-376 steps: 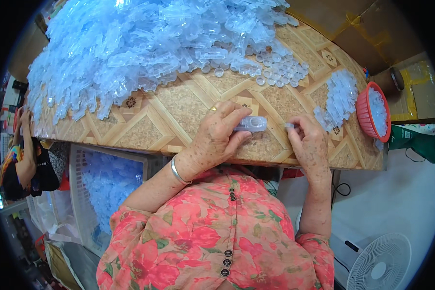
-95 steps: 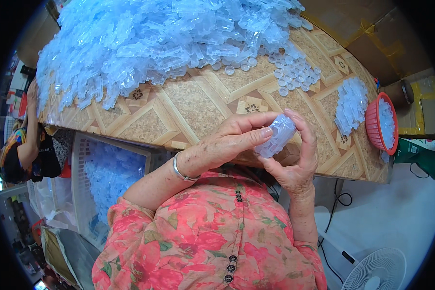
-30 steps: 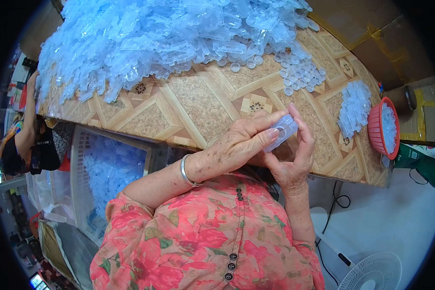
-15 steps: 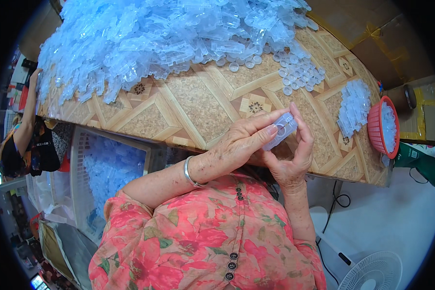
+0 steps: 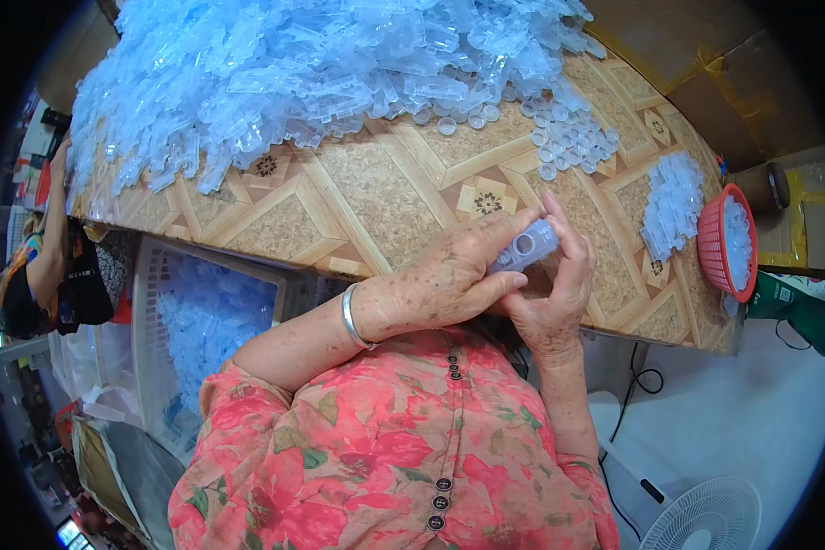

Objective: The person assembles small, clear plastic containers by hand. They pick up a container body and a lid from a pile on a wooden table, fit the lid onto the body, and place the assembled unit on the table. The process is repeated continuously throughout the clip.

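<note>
A small clear plastic case (image 5: 533, 242) with a round ring on its face is held between my two hands, just over the table's near edge. My left hand (image 5: 467, 270), with a silver bangle (image 5: 350, 319) at the wrist, grips it from the left, the thumb lying along its lower side. My right hand (image 5: 559, 298) closes on it from the right, fingers behind the far edge. Beyond my hands, small clear round caps (image 5: 568, 139) lie loose on the patterned table (image 5: 367, 202). A large heap of clear plastic pieces (image 5: 293, 73) covers the table's far side.
Toward the right stand a neat pile of clear pieces (image 5: 672, 203) and a red basket (image 5: 726, 243) holding more. A white crate (image 5: 147, 348) of pieces sits below the table at left. A fan (image 5: 706, 522) is at lower right. Another person's arm (image 5: 55, 211) shows far left.
My left thumb has slid down off the face of the case, so its ring shows more fully. The case has tilted slightly in my hands. The other person's arm has shifted.
</note>
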